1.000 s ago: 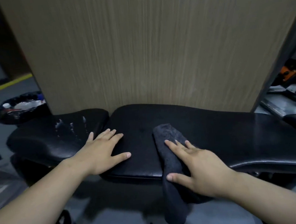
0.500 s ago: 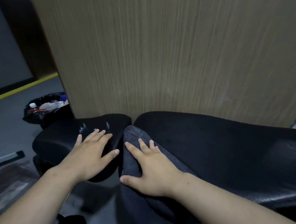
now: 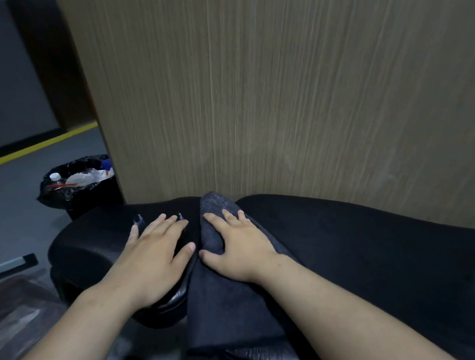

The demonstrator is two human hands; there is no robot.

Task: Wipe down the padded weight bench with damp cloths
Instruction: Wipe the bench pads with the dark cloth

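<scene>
The black padded bench runs across the lower frame in two parts: a long back pad on the right and a smaller seat pad on the left. A dark grey cloth lies over the gap between them and hangs down the near side. My right hand presses flat on the cloth with straight fingers. My left hand rests flat on the seat pad, right beside the cloth. Small pale marks show on the seat pad near my left fingertips.
A wood-grain panel stands directly behind the bench. A black bin lined with a bag and holding plastic bottles sits on the grey floor at the left. A yellow floor stripe runs further back. A metal bar lies at the left edge.
My right hand has slid the cloth leftward along the back pad to the gap between the pads. My left hand has shifted from the back pad's edge onto the seat pad.
</scene>
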